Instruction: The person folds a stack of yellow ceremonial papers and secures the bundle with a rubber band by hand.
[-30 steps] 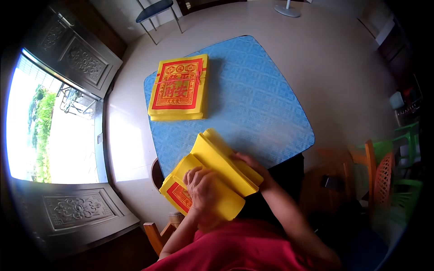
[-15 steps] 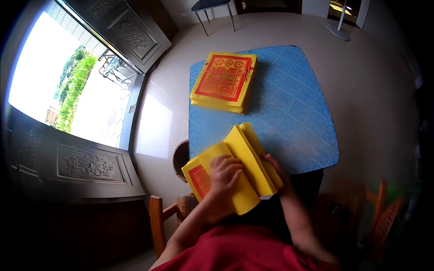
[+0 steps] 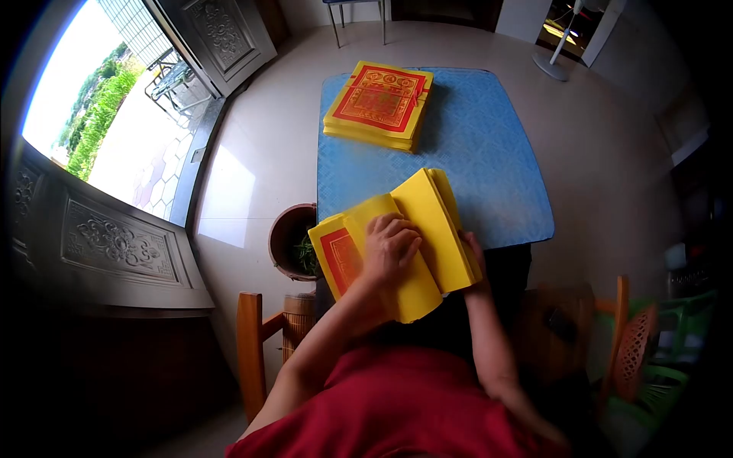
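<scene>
A thick stack of yellow paper (image 3: 431, 229) lies spread like an open book at the near edge of the blue table. Its left part shows a red printed panel. My left hand (image 3: 391, 248) rests on the left leaves with its fingers curled, and whether it pinches a sheet is too small to tell. At the right edge, my right hand (image 3: 473, 259) grips the stack, its fingers partly hidden by the paper. Farther back on the table sits a tied yellow bundle (image 3: 380, 99) with red print and a red string.
Below the bundle is the blue table (image 3: 504, 168). A plant pot (image 3: 284, 243) stands on the floor at its left. Wooden chair parts (image 3: 250, 343) are at the lower left and right. An open carved door (image 3: 122, 244) is at the left, with a fan base (image 3: 550, 66) at the back.
The view has shifted, so the table and bundle appear higher and more of the plant pot shows. Both hands remain at the yellow stack in nearly the same pose.
</scene>
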`<state>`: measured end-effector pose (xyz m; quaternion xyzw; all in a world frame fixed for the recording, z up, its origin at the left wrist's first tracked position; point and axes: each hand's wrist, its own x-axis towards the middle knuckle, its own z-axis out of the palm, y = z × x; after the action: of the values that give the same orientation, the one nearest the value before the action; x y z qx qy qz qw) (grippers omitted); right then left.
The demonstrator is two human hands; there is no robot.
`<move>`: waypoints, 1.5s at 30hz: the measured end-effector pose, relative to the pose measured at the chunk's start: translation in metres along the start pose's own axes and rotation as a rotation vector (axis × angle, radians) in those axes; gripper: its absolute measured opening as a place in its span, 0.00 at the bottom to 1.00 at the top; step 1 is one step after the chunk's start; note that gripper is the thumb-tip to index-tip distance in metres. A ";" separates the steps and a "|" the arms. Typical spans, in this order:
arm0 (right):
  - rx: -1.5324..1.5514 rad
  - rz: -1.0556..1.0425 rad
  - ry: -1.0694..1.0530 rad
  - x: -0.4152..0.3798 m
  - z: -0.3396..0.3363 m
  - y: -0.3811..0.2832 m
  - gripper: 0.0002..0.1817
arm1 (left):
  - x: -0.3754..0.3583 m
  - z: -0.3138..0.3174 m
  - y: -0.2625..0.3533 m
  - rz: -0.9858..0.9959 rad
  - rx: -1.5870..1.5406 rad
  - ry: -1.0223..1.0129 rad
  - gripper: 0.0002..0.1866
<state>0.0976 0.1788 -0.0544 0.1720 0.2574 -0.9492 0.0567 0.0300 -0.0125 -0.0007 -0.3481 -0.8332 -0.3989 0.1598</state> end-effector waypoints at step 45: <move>-0.451 -0.106 -0.339 -0.142 0.203 0.090 0.17 | -0.223 -0.138 -0.037 -0.776 -1.952 0.034 0.41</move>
<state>0.1880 0.0011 0.1177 -0.0197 0.4577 -0.8847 0.0860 0.1599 -0.2364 -0.0555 -0.0293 -0.2018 -0.9262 -0.3172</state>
